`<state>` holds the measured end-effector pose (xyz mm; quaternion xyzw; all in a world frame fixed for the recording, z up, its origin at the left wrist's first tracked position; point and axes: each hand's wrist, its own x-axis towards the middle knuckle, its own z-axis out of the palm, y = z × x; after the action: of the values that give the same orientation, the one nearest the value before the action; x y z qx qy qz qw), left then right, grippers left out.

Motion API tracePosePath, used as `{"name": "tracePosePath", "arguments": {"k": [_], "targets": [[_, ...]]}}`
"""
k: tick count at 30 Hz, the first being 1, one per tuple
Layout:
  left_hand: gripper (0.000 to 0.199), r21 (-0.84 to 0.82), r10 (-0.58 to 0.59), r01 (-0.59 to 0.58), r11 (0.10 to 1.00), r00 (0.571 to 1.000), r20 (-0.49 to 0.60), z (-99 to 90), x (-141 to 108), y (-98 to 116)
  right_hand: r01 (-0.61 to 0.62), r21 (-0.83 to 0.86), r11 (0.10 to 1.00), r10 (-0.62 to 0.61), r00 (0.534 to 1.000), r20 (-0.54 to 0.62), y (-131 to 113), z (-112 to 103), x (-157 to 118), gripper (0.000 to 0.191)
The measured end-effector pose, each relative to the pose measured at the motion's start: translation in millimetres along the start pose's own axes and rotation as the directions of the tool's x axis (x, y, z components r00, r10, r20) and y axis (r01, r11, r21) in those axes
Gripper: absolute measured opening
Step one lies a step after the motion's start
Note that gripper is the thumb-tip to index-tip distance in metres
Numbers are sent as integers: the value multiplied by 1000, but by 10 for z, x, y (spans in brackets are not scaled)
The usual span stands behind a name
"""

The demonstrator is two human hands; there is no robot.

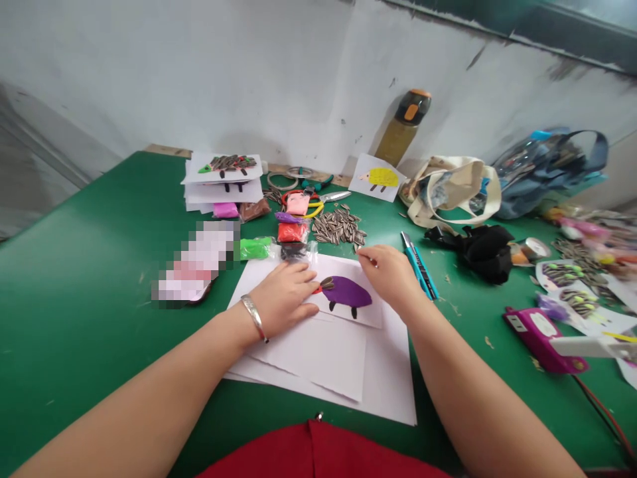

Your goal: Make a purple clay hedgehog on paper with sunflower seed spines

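A white card [375, 317] bears a purple clay animal body [347, 292] with a red snout, short black legs and a few striped sunflower seeds near its head end. My left hand [286, 297], wearing a silver bracelet, lies flat with fingers stretched over the card's left side, partly covering the snout. My right hand [385, 269] is closed in a pinch above the card's upper right. A sunflower seed [357, 249] shows at its fingertips, close to the heap of sunflower seeds [338, 226]. Under the card lie larger white sheets [318, 358].
Bagged clay in green [255, 248], red [292, 232] and black [293, 251] lies behind my left hand. Scissors [334, 196], blue utility knives [421, 269], a phone [196, 262], finished cards [223, 171], a bottle [402, 129] and a magenta glue-gun-like tool [540, 338] surround the sheets.
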<state>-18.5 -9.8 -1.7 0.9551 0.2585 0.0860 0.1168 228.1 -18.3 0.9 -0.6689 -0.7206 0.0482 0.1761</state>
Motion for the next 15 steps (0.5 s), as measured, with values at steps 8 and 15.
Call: {"name": "tracePosePath", "arguments": {"k": [8, 15], "targets": [[22, -22, -7, 6, 1000, 1000, -14, 14, -7, 8, -67, -173, 983, 74, 997, 29, 38, 136, 402, 23], [22, -22, -13, 13, 1000, 1000, -13, 13, -7, 12, -56, -209, 976, 73, 995, 73, 13, 223, 459, 22]]}}
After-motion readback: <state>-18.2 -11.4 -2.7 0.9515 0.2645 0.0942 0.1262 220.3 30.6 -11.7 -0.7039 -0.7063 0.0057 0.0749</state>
